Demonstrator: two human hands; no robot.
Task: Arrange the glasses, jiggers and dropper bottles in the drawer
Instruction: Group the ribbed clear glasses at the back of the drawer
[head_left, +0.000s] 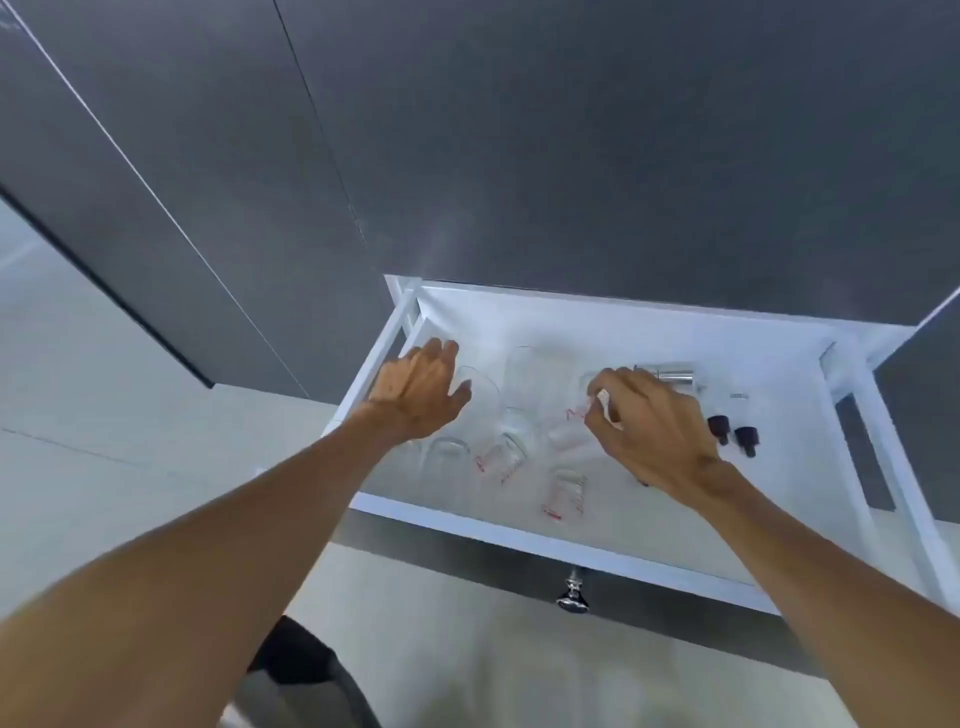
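A white drawer (519, 535) stands pulled out under a dark grey cabinet front. Several clear glasses (524, 379) and measuring glasses with red marks (498, 460) lie scattered on its floor. A metal jigger (672, 376) lies at the back right, and two dropper bottles with black caps (732, 436) lie beside it. My left hand (421, 389) hovers over the drawer's left part, fingers apart, beside a clear glass (478, 389). My right hand (654, 431) is over the middle, its fingertips pinched on a small clear measuring glass (576, 421) with red marks.
A metal knob (572, 597) sticks out of the drawer front. Dark grey cabinet panels (571, 156) rise behind the drawer. White drawer rails (893, 467) run along the right side. Pale floor (130, 415) lies to the left, and a dark object (301, 665) sits below.
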